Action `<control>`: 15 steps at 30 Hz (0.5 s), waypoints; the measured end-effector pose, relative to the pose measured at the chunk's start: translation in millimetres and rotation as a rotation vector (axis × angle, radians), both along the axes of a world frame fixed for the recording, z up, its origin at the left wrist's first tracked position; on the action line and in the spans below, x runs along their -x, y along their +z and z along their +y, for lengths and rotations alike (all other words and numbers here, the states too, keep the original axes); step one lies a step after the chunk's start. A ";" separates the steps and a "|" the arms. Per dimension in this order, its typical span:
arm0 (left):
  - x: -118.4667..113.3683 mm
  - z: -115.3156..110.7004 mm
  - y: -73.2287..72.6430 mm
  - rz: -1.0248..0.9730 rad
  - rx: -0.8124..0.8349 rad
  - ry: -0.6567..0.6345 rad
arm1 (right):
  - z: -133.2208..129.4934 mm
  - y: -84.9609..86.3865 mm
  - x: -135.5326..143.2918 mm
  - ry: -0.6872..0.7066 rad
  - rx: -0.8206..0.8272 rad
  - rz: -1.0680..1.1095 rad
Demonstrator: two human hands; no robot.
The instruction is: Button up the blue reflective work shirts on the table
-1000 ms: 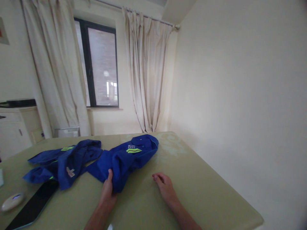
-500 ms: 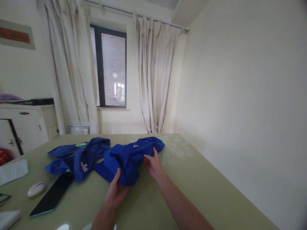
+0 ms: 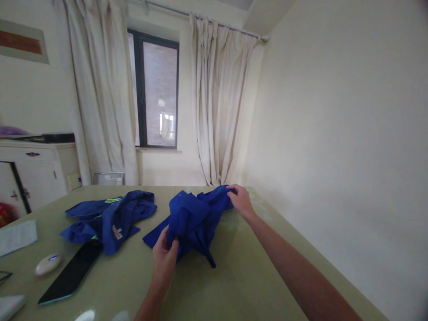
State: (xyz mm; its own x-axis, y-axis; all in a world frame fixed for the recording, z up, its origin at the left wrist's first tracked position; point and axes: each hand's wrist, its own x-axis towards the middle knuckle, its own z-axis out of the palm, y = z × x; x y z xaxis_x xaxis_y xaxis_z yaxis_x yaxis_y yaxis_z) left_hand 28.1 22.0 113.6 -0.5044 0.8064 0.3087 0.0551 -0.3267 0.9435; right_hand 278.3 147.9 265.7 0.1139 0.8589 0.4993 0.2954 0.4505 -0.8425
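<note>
A crumpled bright blue garment [image 3: 195, 216] is spread between my two hands, partly raised off the green table [image 3: 261, 276]. My left hand [image 3: 165, 249] grips its near left side, thumb and fingers pinching the cloth. At the garment's far right end, my right hand [image 3: 239, 198] pinches the edge. A narrow strip of the cloth hangs down toward the table in the middle. To the left lies a second, darker blue garment [image 3: 115, 218] with yellow-green stripes and a white-and-red emblem; neither hand touches it.
A black tablet-like slab [image 3: 72, 274] lies partly under the darker garment. Beside it are a white mouse [image 3: 48, 264], a paper sheet [image 3: 18, 236] and a white object [image 3: 11, 306] at the lower left. A wall [image 3: 341, 147] rises along the table's right side.
My right hand has moved right and away with the garment's end. My left hand has shifted slightly, its grip now higher on the cloth. The bright garment is stretched farther right and its emblem no longer shows.
</note>
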 end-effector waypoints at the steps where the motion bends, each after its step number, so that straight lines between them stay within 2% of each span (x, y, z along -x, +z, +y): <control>1: 3.2 -2.1 -0.7 0.110 -0.027 0.064 | -0.2 4.2 -8.9 -0.026 -0.022 -0.002; 5: 11.8 -15.6 3.1 0.423 -0.157 0.259 | -1.9 21.9 -54.3 -0.139 -0.073 0.070; 8: 14.1 -26.4 11.3 0.472 -0.276 0.324 | -11.5 25.9 -94.7 -0.238 -0.074 0.205; 10: 16.7 -31.6 16.8 0.432 -0.330 0.333 | -25.2 19.9 -120.5 -0.275 -0.046 0.281; 12: 22.5 -35.7 19.9 0.365 -0.316 0.281 | -45.9 4.4 -143.3 -0.237 0.021 0.349; 13: 26.8 -37.6 20.0 0.345 -0.269 0.209 | -58.7 -7.4 -153.1 -0.182 0.073 0.385; 15: 37.4 -41.7 17.2 0.382 -0.098 -0.036 | -88.2 -37.8 -169.4 0.013 0.225 0.481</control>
State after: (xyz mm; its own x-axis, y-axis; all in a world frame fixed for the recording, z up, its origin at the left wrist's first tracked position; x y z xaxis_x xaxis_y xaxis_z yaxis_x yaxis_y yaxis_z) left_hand -9.3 -19.7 130.8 -0.3096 0.7790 0.5453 0.3833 -0.4225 0.8213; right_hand 447.7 59.6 227.9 0.2737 0.9415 0.1966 -0.1524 0.2442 -0.9577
